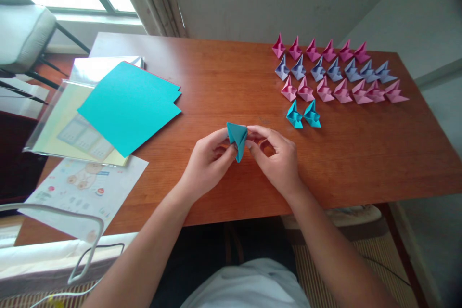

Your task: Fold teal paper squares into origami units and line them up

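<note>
Between my two hands is a small folded piece of teal origami paper (237,135), held above the table near its front edge. My left hand (210,161) pinches its left side, thumb in front and fingers partly hidden behind. At its right edge, my right hand (276,159) grips the paper between thumb and fingertips. One point of the fold hangs downward. To the upper right stand two finished-looking teal origami pieces (312,114), below rows of light pink pieces (325,90), lavender pieces (318,70) and dark pink pieces (313,50).
Teal paper sheets (130,106) lie at the left on a clear plastic packet (54,130) with yellowish paper. A white printed sheet (90,192) overlaps the wooden table's (216,82) left front corner. A chair (25,33) stands by the window.
</note>
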`<state>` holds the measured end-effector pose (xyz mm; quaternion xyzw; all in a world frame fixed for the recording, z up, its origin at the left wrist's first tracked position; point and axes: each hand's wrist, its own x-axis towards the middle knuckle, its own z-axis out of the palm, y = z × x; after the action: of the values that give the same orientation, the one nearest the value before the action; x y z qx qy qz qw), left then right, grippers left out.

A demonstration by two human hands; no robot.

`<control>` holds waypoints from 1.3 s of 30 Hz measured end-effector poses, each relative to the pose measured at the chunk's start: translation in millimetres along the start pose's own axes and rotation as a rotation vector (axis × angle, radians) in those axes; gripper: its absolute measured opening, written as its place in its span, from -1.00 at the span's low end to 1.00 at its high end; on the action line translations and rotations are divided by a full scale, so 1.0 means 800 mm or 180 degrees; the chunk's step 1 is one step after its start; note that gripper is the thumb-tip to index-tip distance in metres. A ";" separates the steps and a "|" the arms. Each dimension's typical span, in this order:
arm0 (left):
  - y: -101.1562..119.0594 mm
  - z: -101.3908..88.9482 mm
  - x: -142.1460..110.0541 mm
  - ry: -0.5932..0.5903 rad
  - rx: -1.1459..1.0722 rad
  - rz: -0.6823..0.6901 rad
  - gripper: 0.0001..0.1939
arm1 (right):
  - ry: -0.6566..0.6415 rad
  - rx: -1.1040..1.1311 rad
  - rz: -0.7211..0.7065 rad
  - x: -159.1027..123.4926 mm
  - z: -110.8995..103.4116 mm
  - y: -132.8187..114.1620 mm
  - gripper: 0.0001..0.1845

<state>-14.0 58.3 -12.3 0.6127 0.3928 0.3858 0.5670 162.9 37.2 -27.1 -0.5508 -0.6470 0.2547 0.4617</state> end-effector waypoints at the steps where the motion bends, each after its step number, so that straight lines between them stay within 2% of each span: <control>1: 0.000 0.000 0.000 0.0018 -0.0023 -0.0004 -0.67 | -0.0005 0.0082 0.0077 0.000 0.000 0.000 -0.75; 8: 0.003 0.000 0.002 0.0166 0.0018 -0.0005 -0.71 | -0.0124 0.0392 0.0268 0.000 -0.003 -0.005 -0.83; 17: 0.006 -0.003 0.002 0.0211 0.0157 0.0024 -0.79 | -0.0173 0.0384 0.0057 0.004 -0.006 -0.008 -0.89; 23: 0.013 -0.003 0.004 0.0230 0.0415 0.0034 -0.73 | -0.0043 0.0266 0.0098 0.004 -0.005 -0.007 -0.93; 32: 0.010 -0.004 0.004 0.0169 0.0395 0.0016 -0.80 | -0.0234 0.0367 -0.0027 0.005 -0.006 -0.007 -0.94; 39: 0.010 -0.006 0.002 0.0198 0.0665 0.0140 -0.82 | -0.0245 0.0321 -0.0050 0.004 -0.007 -0.007 -0.94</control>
<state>-17.2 61.5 -4.1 0.6647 0.4347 0.3739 0.4790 165.0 38.0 -19.0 -0.5116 -0.6550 0.3043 0.4655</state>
